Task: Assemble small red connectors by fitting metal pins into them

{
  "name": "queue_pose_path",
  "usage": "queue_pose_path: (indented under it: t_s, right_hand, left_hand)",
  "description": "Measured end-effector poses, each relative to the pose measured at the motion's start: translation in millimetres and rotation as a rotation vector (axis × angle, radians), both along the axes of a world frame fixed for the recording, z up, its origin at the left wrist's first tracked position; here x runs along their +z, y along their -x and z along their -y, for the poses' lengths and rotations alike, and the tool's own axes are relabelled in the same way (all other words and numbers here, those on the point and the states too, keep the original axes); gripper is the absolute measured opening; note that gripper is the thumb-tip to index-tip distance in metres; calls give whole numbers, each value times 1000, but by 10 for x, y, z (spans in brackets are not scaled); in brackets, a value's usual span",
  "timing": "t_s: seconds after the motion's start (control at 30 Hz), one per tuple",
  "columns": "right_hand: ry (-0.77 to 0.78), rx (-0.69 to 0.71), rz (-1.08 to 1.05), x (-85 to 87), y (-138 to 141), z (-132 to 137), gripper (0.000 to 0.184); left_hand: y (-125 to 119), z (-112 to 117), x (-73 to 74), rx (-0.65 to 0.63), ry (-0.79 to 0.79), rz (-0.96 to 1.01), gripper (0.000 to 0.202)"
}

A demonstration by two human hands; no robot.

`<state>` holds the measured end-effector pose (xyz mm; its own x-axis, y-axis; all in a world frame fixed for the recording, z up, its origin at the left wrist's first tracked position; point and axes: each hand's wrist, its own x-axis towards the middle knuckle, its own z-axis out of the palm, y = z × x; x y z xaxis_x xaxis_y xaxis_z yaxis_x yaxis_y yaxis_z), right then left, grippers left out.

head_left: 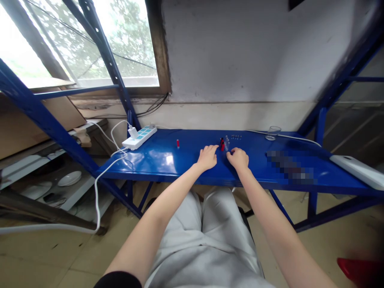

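"Where are those little red and black tubes (222, 145)?"

"On the blue table (145, 159), between its front and back edges, beside the left hand (207, 157). The right hand (239, 159) curls nearby; I can't tell whether either grips anything."

"Heavy?"

"Light, stiff, perhaps slippery, I'd guess; pinch the sides."

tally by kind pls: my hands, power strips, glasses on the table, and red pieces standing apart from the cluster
Hands, left hand and right hand: 2
Power strip: 1
Clear glass: 1
Lone red piece: 1
Total: 5
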<state>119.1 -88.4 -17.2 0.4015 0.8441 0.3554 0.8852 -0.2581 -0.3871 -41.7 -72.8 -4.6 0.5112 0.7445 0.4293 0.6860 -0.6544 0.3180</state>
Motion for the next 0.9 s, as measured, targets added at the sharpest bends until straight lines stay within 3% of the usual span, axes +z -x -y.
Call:
queue_pose_path:
  t_s: [0.17,0.37,0.53,0.67,0.9]
  right_hand:
    - [24,24,13,-20,-24,-22,29]
    - [32,47,21,-26,-39,-39,30]
    - [33,53,33,-38,-34,-62,30]
    - [31,48,46,-47,-28,-99,30]
    - [68,37,29,-55,-54,-158,30]
  left_hand:
    - [-286,-4,-21,58,28,-89,59]
    - [-366,-92,-41,124,61,-188,62]
    - [-345,-130,-85,113,-24,-188,52]
    - [-377,-121,-31,115,-135,-147,38]
    - [-530,-191,27,173,-115,-71,22]
